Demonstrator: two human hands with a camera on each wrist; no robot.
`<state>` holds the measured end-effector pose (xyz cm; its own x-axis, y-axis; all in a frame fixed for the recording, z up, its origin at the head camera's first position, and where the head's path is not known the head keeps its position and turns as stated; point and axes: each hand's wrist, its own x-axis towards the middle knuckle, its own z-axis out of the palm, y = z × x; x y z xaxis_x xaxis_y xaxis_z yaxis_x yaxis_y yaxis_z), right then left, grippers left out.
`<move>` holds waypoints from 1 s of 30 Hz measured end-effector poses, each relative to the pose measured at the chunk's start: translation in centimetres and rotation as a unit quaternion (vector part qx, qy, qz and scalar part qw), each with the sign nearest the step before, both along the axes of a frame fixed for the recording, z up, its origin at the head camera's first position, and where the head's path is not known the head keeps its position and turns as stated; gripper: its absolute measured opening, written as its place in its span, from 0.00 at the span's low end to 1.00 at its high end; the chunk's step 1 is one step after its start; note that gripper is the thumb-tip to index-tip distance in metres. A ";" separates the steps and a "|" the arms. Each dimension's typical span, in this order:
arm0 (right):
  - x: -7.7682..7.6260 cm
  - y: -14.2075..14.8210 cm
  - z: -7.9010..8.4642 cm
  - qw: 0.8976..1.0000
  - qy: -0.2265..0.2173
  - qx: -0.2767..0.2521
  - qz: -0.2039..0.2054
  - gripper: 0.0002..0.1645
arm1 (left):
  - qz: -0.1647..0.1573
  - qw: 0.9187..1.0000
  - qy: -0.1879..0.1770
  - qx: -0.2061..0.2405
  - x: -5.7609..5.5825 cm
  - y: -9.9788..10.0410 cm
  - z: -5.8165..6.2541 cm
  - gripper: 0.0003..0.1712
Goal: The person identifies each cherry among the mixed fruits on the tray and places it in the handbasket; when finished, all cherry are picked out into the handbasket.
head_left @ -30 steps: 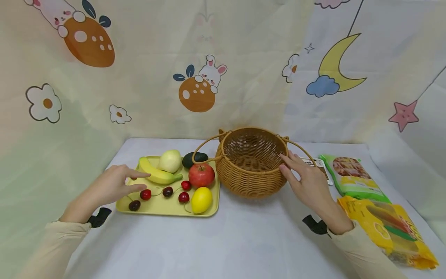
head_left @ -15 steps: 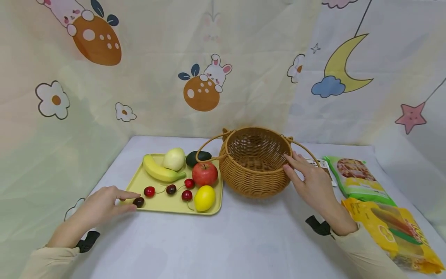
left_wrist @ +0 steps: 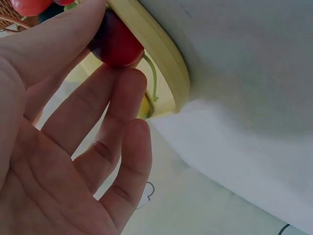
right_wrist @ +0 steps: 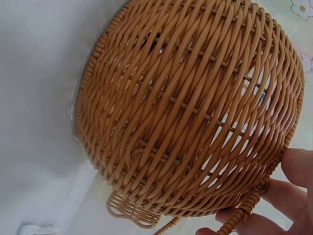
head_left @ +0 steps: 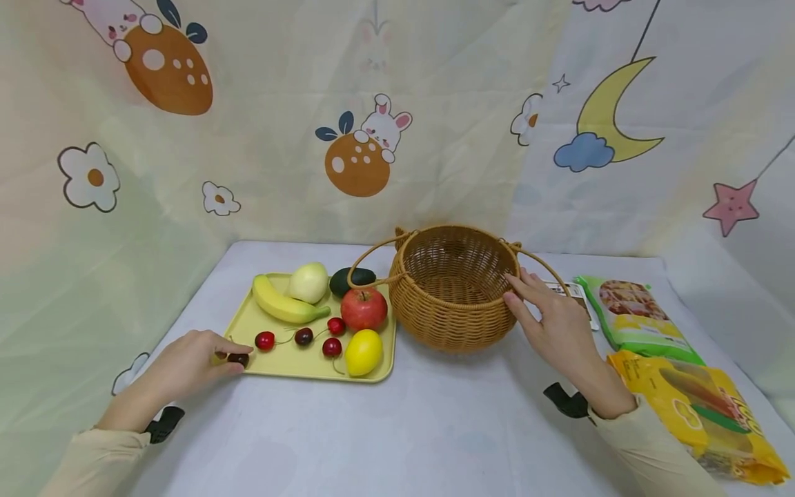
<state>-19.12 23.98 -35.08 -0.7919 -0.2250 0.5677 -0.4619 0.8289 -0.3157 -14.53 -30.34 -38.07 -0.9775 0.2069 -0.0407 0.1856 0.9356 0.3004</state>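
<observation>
Brown wicker basket [head_left: 452, 321] has at its rim the right hand [head_left: 555, 328], whose nearly straight fingers rest there. The yellow tray [head_left: 282, 361] carries a banana [head_left: 282, 307], a pale round fruit [head_left: 308, 281], an avocado [head_left: 339, 282], an apple [head_left: 364, 309], a lemon [head_left: 364, 352] and four other cherries [head_left: 264, 340]. At its near left corner, the left hand [head_left: 191, 362] pinches a dark cherry [left_wrist: 117, 41] between thumb and fingers; the stem [left_wrist: 155, 81] points toward that corner, but the long axis I cannot tell. Half a second ago, these fingertips stood apart beside it.
</observation>
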 end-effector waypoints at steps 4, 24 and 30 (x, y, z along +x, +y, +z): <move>0.1 0.1 0.0 1.000 0.000 0.002 -0.002 0.25 | -0.002 1.000 -0.004 0.000 -0.3 -0.1 0.0 0.21; 0.1 0.2 0.0 1.000 0.008 0.003 -0.004 0.25 | -0.045 0.999 0.015 0.020 -1.4 0.0 2.7 0.19; -0.1 0.1 -0.1 1.000 0.002 0.001 -0.001 0.25 | -0.087 0.996 0.013 0.013 -2.7 1.1 5.5 0.20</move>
